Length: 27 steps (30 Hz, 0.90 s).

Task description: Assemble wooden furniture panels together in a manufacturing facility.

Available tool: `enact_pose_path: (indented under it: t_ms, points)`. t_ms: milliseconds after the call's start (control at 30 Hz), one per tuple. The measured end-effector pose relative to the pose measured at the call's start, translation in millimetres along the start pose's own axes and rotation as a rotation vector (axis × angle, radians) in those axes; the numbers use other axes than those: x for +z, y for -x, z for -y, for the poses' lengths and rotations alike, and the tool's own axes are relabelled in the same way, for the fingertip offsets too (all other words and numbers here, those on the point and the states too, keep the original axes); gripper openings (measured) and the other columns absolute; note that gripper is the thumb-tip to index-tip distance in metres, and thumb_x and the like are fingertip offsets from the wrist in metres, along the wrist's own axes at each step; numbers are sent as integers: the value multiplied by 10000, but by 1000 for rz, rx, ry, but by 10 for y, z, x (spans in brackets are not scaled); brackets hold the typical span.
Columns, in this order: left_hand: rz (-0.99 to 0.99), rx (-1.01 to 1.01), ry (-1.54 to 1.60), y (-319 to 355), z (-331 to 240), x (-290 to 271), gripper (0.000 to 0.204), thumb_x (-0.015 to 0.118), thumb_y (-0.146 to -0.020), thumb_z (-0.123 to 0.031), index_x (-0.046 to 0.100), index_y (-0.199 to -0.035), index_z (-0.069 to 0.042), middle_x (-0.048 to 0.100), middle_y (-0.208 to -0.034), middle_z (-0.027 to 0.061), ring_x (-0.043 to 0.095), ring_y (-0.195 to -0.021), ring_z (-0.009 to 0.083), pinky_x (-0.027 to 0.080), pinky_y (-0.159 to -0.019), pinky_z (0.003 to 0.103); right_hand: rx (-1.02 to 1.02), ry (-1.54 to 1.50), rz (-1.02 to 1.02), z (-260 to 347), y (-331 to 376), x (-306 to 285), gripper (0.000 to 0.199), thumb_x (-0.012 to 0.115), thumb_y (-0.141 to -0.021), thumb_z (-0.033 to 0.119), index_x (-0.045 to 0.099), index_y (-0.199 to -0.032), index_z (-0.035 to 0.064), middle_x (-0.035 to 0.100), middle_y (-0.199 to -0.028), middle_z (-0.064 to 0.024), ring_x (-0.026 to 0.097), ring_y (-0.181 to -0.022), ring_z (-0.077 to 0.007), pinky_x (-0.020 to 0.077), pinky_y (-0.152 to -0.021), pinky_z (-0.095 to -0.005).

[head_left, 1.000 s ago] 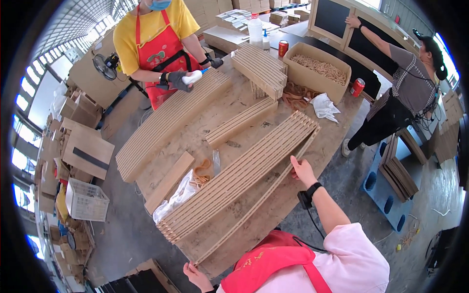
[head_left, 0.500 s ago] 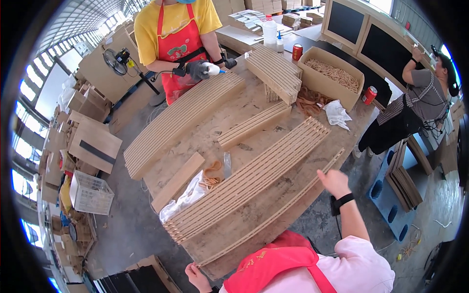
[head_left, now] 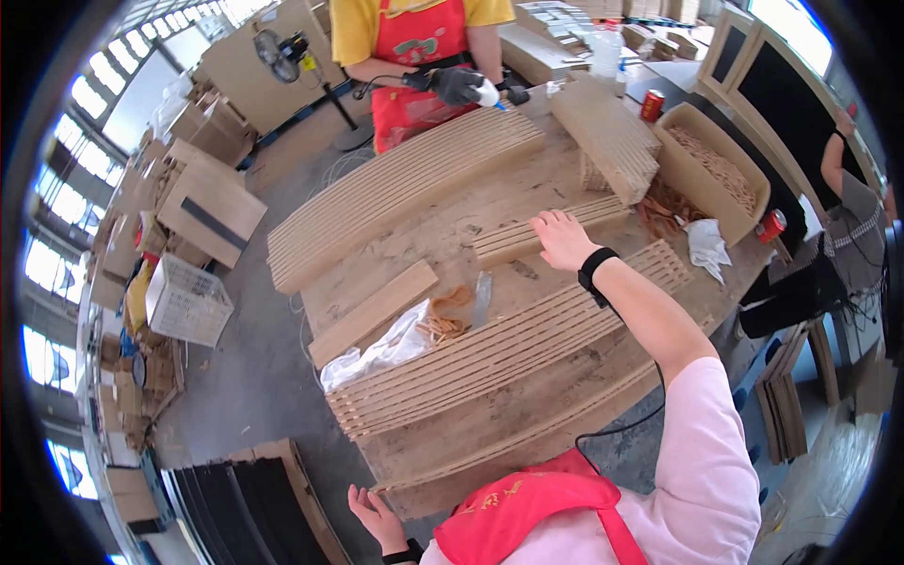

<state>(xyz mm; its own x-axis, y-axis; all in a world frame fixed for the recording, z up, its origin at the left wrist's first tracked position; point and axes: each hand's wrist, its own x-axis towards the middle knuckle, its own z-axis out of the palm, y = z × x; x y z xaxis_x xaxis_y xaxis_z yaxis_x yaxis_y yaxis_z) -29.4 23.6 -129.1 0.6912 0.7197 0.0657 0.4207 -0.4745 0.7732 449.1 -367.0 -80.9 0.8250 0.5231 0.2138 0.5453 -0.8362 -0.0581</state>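
My right hand (head_left: 562, 239) reaches across the table to a short stack of grooved wooden slats (head_left: 504, 243). Its fingers are spread at the top of the stack, and whether they press on it cannot be told. My left hand (head_left: 377, 516) is at the near table edge with its fingers apart, beside the left end of a thin curved wooden strip (head_left: 527, 430). Between that strip and the short stack lies a long curved row of slotted slats (head_left: 499, 348).
Across the table (head_left: 414, 250), a co-worker's gloved hand (head_left: 457, 87) holds a white bottle over another curved slat stack (head_left: 405, 188). A box of wooden dowels (head_left: 763, 202), a red can (head_left: 652, 105), a white cloth (head_left: 395, 341) and rubber bands (head_left: 450, 315) lie about.
My right hand has left the thin strip's right end and moved forward and left to the short slat stack. My left hand stays near the strip's left end. The view has shifted.
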Motion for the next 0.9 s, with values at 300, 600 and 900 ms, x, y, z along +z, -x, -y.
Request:
enact_pose_path:
  t_ms: [300,600,900]
  points:
    - [-163,30,-135,314,-314,-238,367,477,-967,-80,377,-1301,36,398,-1360,183,540,-1092,280,424,-958,379,-29,410,215,357,-119,672,557,370,-915,117,255,-1375,-175,231,-1451,-377,237,-1367,-498,262,-1093,-575]
    - [-123,33,-49,356,-148,-195,365,495,-948,-43,373,-1285,30,359,-1390,177,569,-1025,265,455,-897,356,-197,302,307,304,-66,279,636,480,-843,66,218,-1360,-195,112,-1462,-403,178,-1375,-522,239,-1110,-570]
    - [-85,141,-81,120,-124,-246,363,499,-933,-15,382,-1274,25,359,-1385,185,576,-1006,257,471,-868,340,-230,224,-234,239,-119,401,150,490,-843,69,548,-948,-21,470,-1200,-218,434,-1200,-350,408,-976,-437]
